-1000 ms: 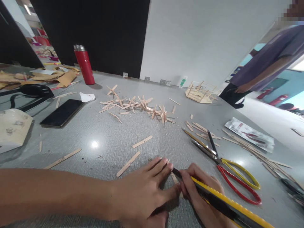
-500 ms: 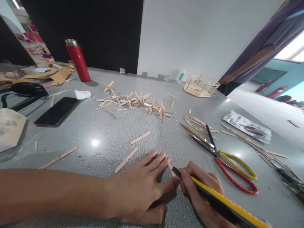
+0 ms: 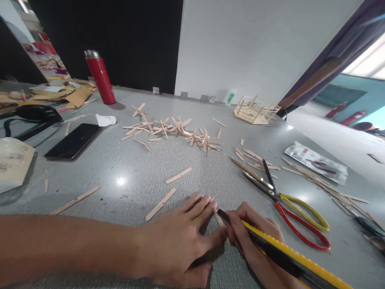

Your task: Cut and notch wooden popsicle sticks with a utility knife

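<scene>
The left hand lies flat on the grey bench at the near edge. Its fingers are stretched out and slightly spread, and they press down on a small craft stick rather than gripping it. Only a short piece of that stick shows, between the left fingertips and the right hand.

The right hand is closed around a yellow and black utility knife, held like a pen. The knife's dark tip touches the stick just beside the left forefinger.

Just right of the hands lie scissors with red and yellow handles, blades pointing far and left. Two loose sticks lie just beyond the left hand. Farther off, a scattered pile of sticks spreads across the middle of the bench. A small frame built of sticks stands at the far right by the wall. A red flask stands upright at the far left, and a dark phone lies flat nearer on that side. A plastic packet lies at the right.
</scene>
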`<state>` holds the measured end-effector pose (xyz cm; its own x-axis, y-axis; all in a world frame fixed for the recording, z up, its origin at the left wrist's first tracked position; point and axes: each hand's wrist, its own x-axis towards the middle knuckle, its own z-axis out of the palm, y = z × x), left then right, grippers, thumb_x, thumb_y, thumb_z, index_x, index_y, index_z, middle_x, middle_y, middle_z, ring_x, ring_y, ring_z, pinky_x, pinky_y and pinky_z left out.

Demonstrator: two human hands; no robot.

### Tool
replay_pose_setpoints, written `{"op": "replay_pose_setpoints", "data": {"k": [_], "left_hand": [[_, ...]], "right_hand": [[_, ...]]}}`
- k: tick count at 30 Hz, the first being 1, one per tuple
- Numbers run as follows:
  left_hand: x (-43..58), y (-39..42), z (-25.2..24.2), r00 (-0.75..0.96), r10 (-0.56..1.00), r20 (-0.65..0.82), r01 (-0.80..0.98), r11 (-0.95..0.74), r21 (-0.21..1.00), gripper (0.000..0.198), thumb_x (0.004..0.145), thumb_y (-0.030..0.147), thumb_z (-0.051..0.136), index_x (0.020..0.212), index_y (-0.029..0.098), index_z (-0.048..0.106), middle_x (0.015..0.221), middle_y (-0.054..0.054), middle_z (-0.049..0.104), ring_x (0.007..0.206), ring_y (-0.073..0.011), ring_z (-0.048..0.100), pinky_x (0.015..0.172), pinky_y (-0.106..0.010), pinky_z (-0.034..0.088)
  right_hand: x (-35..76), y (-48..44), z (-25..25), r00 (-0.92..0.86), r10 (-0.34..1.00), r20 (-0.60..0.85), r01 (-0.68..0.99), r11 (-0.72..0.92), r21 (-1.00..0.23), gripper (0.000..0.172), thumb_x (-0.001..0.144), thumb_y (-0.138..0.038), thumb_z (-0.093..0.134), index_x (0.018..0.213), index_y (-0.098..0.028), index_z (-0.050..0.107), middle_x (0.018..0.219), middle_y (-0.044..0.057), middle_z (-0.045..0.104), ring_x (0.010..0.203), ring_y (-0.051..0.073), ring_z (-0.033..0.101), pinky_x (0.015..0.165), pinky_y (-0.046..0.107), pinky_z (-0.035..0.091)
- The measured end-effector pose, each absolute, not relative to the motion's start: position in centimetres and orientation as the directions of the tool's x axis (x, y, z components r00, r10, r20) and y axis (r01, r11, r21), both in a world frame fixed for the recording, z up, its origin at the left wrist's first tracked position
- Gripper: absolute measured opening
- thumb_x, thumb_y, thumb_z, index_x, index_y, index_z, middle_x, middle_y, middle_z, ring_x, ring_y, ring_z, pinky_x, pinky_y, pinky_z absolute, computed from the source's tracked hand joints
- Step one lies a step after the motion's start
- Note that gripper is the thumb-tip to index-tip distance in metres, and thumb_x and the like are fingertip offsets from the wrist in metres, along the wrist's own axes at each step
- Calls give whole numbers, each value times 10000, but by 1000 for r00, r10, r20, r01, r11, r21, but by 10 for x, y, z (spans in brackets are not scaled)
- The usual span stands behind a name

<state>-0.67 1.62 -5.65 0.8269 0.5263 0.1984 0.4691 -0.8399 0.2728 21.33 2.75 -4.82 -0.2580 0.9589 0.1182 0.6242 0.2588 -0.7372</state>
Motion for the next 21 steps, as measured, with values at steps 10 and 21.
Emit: {"op": "replay_pose_setpoints", "data": {"k": [10, 21], "left_hand": [[-7, 16, -53, 816, 550, 175, 511, -830, 223, 650, 1011, 450, 402, 1537, 78, 311, 1577, -316, 317, 1501, -438, 256, 1223, -573, 186], [-10, 14, -54, 821, 535, 201, 503, -843, 191, 669, 1011, 457, 431, 1540, 65, 312, 1587, -305, 310, 1506, -418, 258, 1236, -542, 180]], "right_hand": [[216, 26, -48, -362, 919, 155, 631, 364, -685, 405, 1034, -420, 474, 672, -247, 423, 533, -68, 464, 464, 104, 453, 492, 251, 347], [215, 28, -43, -339, 929, 151, 646, 346, -680, 444, 1037, -451, 449, 646, -242, 435, 542, -58, 495, 486, 114, 489, 552, 272, 387]]}}
